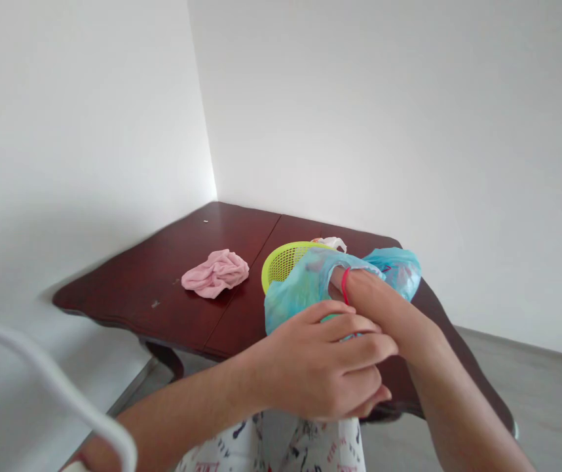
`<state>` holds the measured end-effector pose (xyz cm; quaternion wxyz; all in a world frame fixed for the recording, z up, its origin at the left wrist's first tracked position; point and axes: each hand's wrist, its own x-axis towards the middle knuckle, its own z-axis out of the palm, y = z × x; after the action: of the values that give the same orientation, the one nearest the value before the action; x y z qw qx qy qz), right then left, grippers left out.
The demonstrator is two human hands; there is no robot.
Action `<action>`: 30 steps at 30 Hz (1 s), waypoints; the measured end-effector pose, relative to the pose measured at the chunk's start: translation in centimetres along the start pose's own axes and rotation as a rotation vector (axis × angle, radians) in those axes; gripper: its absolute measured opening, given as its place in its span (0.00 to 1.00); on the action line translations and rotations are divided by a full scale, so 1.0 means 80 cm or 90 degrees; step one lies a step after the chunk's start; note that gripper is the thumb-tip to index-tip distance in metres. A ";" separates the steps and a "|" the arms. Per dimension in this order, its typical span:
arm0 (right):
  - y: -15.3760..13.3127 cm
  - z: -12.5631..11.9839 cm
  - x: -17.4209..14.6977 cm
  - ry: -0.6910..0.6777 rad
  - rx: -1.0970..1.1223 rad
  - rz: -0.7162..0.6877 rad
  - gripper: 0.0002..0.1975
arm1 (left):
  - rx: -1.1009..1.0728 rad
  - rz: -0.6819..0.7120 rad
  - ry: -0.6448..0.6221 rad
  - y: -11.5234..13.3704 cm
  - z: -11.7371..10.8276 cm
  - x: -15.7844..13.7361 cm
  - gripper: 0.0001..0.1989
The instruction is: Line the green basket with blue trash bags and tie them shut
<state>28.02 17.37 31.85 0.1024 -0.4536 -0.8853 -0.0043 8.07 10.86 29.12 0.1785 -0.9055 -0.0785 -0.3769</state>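
A thin blue plastic bag (291, 295) covers my right hand, whose wrist (359, 288) with a red band shows at the bag's opening. Through the film the fingers of that hand cannot be made out. My left hand (330, 360) lies across in front of the right wrist, its fingers curled, with bits of blue-green film showing between them at the bag's near edge. Right behind the bag stands a yellow-green mesh basket (274, 265), partly hidden by it.
A crumpled pink cloth (216, 273) lies left of the basket on the dark red wooden table (163, 262). Beyond the right wrist is another blue plastic bag (401, 269). A white plastic piece (334, 243) sits behind the basket. White walls (359, 118) meet behind the table.
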 end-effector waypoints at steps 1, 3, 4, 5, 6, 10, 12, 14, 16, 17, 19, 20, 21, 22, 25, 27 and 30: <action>0.004 -0.001 -0.003 -0.016 0.003 -0.016 0.16 | 0.012 -0.005 -0.037 -0.005 -0.003 0.001 0.16; 0.012 -0.001 -0.010 -0.041 0.007 -0.043 0.15 | 0.032 -0.019 -0.108 -0.019 -0.010 0.001 0.20; 0.017 -0.001 -0.013 -0.040 0.015 -0.049 0.14 | 0.042 -0.030 -0.136 -0.028 -0.013 0.002 0.24; 0.021 0.000 -0.015 -0.030 0.027 -0.047 0.13 | 0.054 -0.046 -0.161 -0.037 -0.016 0.003 0.27; 0.024 0.002 -0.017 -0.015 0.036 -0.035 0.14 | 0.068 -0.067 -0.183 -0.046 -0.018 0.004 0.29; 0.035 0.010 -0.017 0.048 0.030 0.027 0.18 | 0.170 -0.211 -0.278 -0.086 -0.028 0.008 0.28; 0.041 0.014 -0.017 0.026 -0.020 0.069 0.16 | 0.231 -0.300 -0.330 -0.108 -0.035 0.007 0.27; 0.047 0.016 -0.018 -0.022 -0.090 0.134 0.15 | 0.271 -0.368 -0.371 -0.130 -0.039 0.001 0.27; 0.053 0.016 -0.021 -0.048 -0.143 0.195 0.13 | 0.284 -0.409 -0.392 -0.151 -0.039 -0.011 0.28; 0.056 0.016 -0.023 -0.049 -0.155 0.215 0.12 | 0.284 -0.421 -0.398 -0.160 -0.037 -0.018 0.29; 0.062 0.015 -0.026 -0.032 -0.148 0.233 0.11 | 0.278 -0.433 -0.407 -0.176 -0.032 -0.032 0.30; 0.066 0.014 -0.027 -0.021 -0.137 0.235 0.11 | 0.274 -0.439 -0.410 -0.182 -0.029 -0.038 0.31; 0.071 0.013 -0.027 -0.007 -0.122 0.230 0.12 | 0.270 -0.447 -0.411 -0.188 -0.027 -0.042 0.32; 0.076 0.013 -0.027 0.007 -0.105 0.222 0.13 | 0.266 -0.457 -0.410 -0.193 -0.025 -0.046 0.32; 0.094 0.017 -0.021 0.039 -0.037 0.202 0.20 | 0.207 -0.522 -0.397 -0.208 -0.020 -0.050 0.31; 0.107 0.025 -0.015 0.032 0.026 0.202 0.27 | 0.107 -0.590 -0.389 -0.219 -0.014 -0.054 0.25; 0.123 0.048 -0.005 0.019 0.137 0.211 0.35 | -0.029 -0.658 -0.386 -0.234 0.001 -0.067 0.18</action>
<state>35.49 23.26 27.20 0.1628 -0.5793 -0.7923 0.1007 -0.79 28.14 30.20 -0.0779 -0.8208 -0.5478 -0.1415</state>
